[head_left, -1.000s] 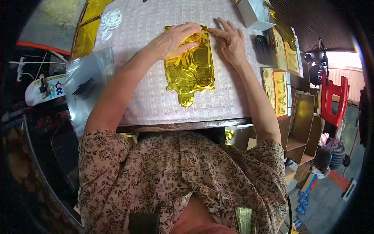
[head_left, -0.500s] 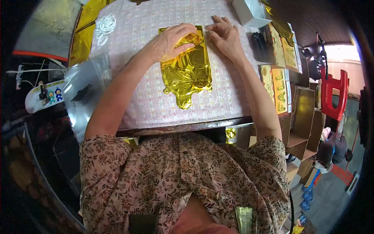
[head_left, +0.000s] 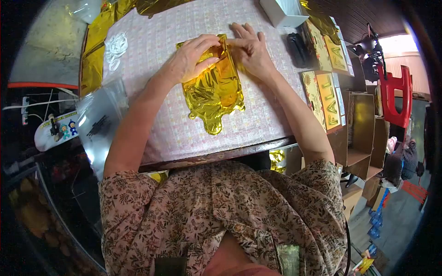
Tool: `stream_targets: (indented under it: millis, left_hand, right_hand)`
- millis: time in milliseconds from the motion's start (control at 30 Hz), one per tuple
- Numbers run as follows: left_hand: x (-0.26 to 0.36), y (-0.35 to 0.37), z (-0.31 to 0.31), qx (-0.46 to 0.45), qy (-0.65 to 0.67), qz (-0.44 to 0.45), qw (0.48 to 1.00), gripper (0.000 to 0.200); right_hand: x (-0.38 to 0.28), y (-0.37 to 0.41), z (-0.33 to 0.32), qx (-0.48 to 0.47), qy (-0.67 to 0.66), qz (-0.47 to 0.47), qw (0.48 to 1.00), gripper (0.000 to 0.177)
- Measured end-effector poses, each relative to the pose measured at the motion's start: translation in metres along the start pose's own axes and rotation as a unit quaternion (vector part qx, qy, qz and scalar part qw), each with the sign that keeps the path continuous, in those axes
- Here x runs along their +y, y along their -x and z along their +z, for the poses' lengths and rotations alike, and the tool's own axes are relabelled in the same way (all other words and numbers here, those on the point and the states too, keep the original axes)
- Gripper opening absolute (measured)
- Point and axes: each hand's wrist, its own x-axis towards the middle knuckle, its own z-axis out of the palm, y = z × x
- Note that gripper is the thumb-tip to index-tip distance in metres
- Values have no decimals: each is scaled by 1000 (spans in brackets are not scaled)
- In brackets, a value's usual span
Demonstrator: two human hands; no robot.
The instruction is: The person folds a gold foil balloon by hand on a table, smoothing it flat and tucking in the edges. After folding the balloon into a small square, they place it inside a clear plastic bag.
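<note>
A folded gold foil balloon (head_left: 212, 94) lies flat on the cloth-covered table, its rounded tab toward my body. My left hand (head_left: 193, 59) is curled over the upper left of the foil, thumb and fingers gripping it. At the top right edge, the thumb and index finger of my right hand (head_left: 252, 55) meet the foil in what looks like a pinch. The other right fingers are raised and spread. Part of the balloon's upper end is hidden under my left hand.
White string or ribbon (head_left: 116, 50) lies at the table's left, above clear plastic bags (head_left: 99, 122). On the right are a white box (head_left: 283, 14), a black object (head_left: 297, 44) and printed FALL packages (head_left: 330, 101). Cardboard boxes (head_left: 360, 129) and a red plastic chair (head_left: 397, 96) stand beyond.
My right hand has closed in from beside the foil to its top right edge. The balloon now sits slightly turned, and the whole view has shifted a little.
</note>
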Motion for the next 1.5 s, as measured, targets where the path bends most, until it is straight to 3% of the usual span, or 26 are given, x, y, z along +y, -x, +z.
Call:
stream_targets:
  millis: [67, 133, 333, 533, 667, 767, 967, 1033, 1133, 1267, 1367, 1400, 1433, 1500]
  left_hand:
    - [1, -1, -1, -1, 10, -6, 1000, 42]
    - [3, 0, -1, -3, 10, -4, 1000, 42]
    - [7, -1, -3, -13, -20, 19, 1000, 41]
    - [2, 0, 1, -29, -55, 31, 998, 39]
    - [2, 0, 1, -21, -66, 38, 997, 36]
    - [2, 0, 1, -24, -66, 43, 997, 36]
    - [2, 0, 3, -4, -69, 41, 997, 33]
    - [1, 0, 4, -6, -69, 41, 997, 32]
    - [-4, 1, 4, -15, -67, 43, 997, 34]
    - [-6, 3, 5, -15, -61, 50, 997, 36]
    - [-6, 3, 6, -11, -59, 48, 997, 34]
    - [-8, 3, 5, -5, -62, 43, 997, 34]
    - [-8, 2, 3, -7, -69, 49, 996, 34]
    - [-7, 3, 8, -6, -69, 52, 996, 35]
  right_hand:
    - [0, 4, 0, 2, 42, -21, 999, 39]
    - [-6, 7, 0, 24, 185, -36, 982, 40]
    - [-12, 5, 5, 30, 288, -16, 957, 40]
    - [-4, 4, 12, 39, 251, 64, 965, 43]
    - [-5, 7, 6, 44, 199, 12, 979, 45]
    - [-11, 11, 1, 40, 262, -56, 963, 45]
    - [-4, 6, 2, 14, 301, -25, 953, 47]
    - [-8, 1, -2, -9, 373, 8, 928, 49]
    - [-19, -2, -4, 26, 326, -1, 945, 50]
    - [-5, -1, 5, 6, 337, -41, 940, 50]
    - [-10, -6, -5, -6, 383, 9, 924, 53]
    - [-12, -4, -9, 27, 183, 5, 983, 57]
    - [-16, -1, -11, 56, -25, 2, 998, 60]
    - [-36, 5, -2, 60, -64, -10, 996, 59]
